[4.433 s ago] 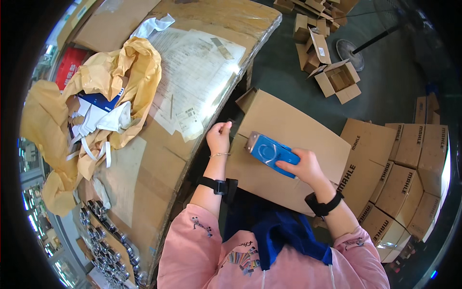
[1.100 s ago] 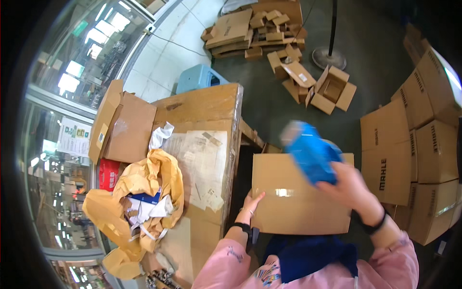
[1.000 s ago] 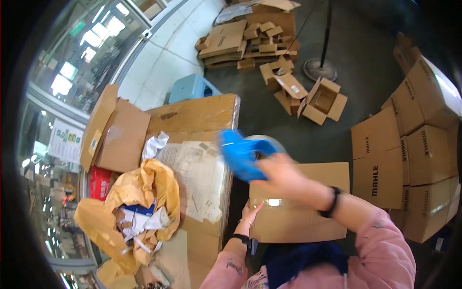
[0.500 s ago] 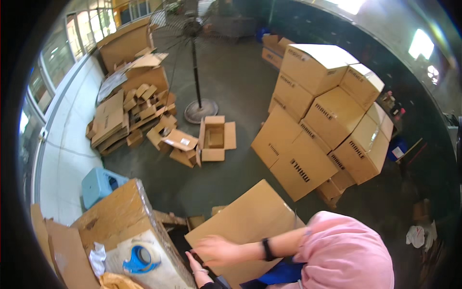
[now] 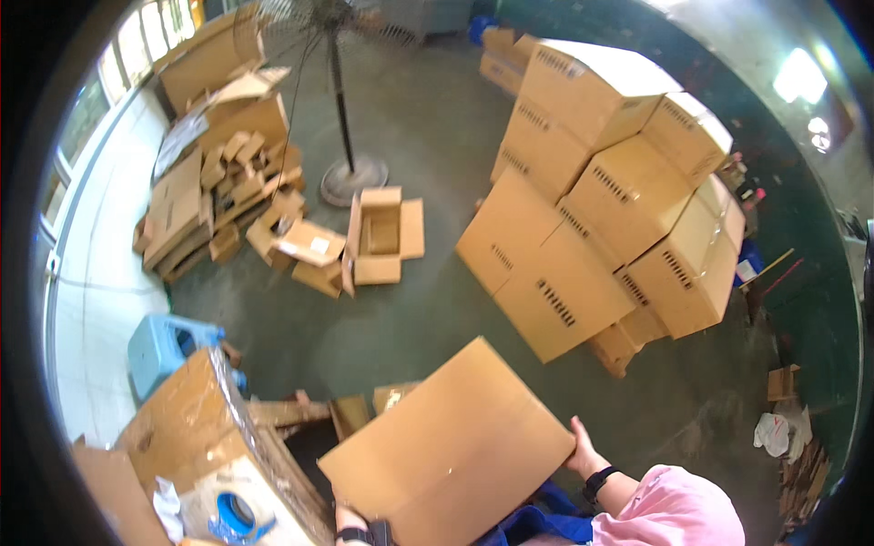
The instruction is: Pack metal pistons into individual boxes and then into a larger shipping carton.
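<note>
Right hand [image 5: 584, 449] grips the box [image 5: 451, 446] at its right edge; left hand [image 5: 348, 516] is at the opposite edge, fingers hidden: I cannot tell its grip.

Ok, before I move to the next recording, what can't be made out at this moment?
All in the head view, now:
- Left hand: mostly hidden by the large brown cardboard box, so its grip cannot be told.
- Right hand: fingers partly hidden at the box's edge.
- Inside of the box: hidden by its cardboard faces.
- Standing fan with black pole and wire cage: top cut off by the upper edge.
</note>
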`<state>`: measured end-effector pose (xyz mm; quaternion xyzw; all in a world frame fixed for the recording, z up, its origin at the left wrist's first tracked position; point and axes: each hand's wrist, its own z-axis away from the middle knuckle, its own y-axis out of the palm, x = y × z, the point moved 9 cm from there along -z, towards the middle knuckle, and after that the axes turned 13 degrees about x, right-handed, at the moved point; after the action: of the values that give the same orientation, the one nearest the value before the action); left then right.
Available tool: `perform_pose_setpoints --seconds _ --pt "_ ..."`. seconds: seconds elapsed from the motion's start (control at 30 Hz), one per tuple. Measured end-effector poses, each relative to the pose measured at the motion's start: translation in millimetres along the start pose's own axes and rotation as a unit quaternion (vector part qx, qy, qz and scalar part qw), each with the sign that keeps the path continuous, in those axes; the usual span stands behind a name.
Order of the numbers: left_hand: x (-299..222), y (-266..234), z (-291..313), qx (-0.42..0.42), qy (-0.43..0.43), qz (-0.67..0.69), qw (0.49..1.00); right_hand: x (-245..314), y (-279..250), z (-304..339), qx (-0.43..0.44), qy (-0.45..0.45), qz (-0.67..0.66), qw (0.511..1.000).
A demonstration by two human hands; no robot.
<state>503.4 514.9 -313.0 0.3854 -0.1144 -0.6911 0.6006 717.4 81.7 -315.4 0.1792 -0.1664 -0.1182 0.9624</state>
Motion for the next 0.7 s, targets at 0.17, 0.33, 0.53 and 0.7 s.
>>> perform_pose_setpoints --seconds 0.17,0.33,0.53,0.7 --pt "26 -62 28 -0.046 -0.022 0.003 0.999 20 18 25 -0.050 -0.107 0.019 0.993" --pt "32 -39 -29 -0.063 -0.034 0.029 0.997 23 15 14 -0.149 -0.131 0.120 0.973" --pt "88 -31 69 -0.160 -0.131 0.007 0.978 52 6 -2 -0.175 -0.146 0.190 0.955" --pt "214 -90 99 -0.177 -0.059 -0.114 0.976 84 -7 -32 -0.102 -0.088 0.269 0.954"
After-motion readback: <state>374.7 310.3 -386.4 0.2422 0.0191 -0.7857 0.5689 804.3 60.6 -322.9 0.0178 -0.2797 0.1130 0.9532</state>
